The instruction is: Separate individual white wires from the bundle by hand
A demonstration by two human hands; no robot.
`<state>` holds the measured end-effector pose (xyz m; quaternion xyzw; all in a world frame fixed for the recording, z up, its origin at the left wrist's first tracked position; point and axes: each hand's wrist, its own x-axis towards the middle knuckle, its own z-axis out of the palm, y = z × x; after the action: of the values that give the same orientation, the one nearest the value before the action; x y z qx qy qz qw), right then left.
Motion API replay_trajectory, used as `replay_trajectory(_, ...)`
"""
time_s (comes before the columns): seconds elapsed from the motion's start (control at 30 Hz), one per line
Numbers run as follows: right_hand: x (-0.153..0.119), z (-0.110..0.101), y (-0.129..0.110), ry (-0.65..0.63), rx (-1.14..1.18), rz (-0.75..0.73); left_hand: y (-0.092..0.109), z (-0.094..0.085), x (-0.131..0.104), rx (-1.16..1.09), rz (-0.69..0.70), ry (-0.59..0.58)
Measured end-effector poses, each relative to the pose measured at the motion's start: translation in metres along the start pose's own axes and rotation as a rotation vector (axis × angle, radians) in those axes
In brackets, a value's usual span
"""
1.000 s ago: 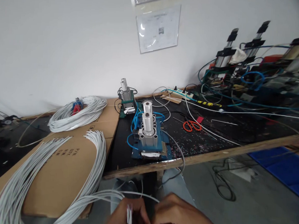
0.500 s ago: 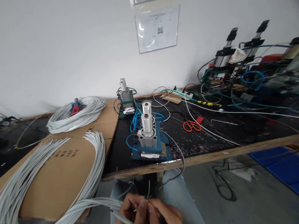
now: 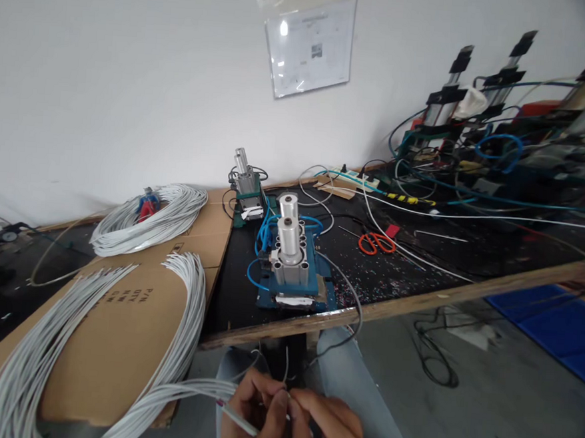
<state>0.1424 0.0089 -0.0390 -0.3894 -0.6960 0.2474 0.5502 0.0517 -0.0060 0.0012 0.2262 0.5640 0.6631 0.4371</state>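
Head view: we see both hands low at the bottom edge, below the front lip of the workbench [image 3: 417, 301]. The left hand [image 3: 251, 413] has its fingers curled around a grey cable end [image 3: 238, 420], which belongs to the grey cable bundle [image 3: 180, 318] looping over the cardboard sheet [image 3: 125, 321] on the left of the bench. The right hand [image 3: 330, 428] meets it, thumb and forefinger pinched narrow at the same spot, where thin wire strands [image 3: 286, 364] stick up just above the fingertips; we cannot tell exactly which strand the right fingers grip. Both hands touch each other over the person's lap.

On the bench straight above the hands stands a blue pneumatic press [image 3: 292, 266] with two upright silver cylinders, blue hoses curling beside it. A smaller press [image 3: 247, 189] stands behind it, near the wall. A second coil of grey cable [image 3: 152, 219] lies far left on the cardboard. Orange scissors [image 3: 376, 241] lie on the black mat to the right of the blue press, well apart from the hands. Taller machines [image 3: 480, 119] with tangled hoses crowd the far right, and a laminated sheet [image 3: 309, 47] hangs on the wall.
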Motion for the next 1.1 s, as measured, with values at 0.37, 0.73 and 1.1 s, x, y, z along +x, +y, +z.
replay_trajectory(0.37, 0.0, 0.004, -0.002, 0.015, 0.086, 0.092, -0.009, 0.01, -0.004, -0.025, 0.004, 0.08)
replay_trajectory(0.73, 0.007, -0.001, 0.0, -0.155, 0.187, 0.251, 0.007, 0.01, 0.002, -0.09, -0.18, -0.061)
replay_trajectory(1.1, 0.025, -0.04, 0.005, -0.307, 0.091, 0.095, 0.016, 0.012, 0.007, -0.071, -0.207, -0.003)
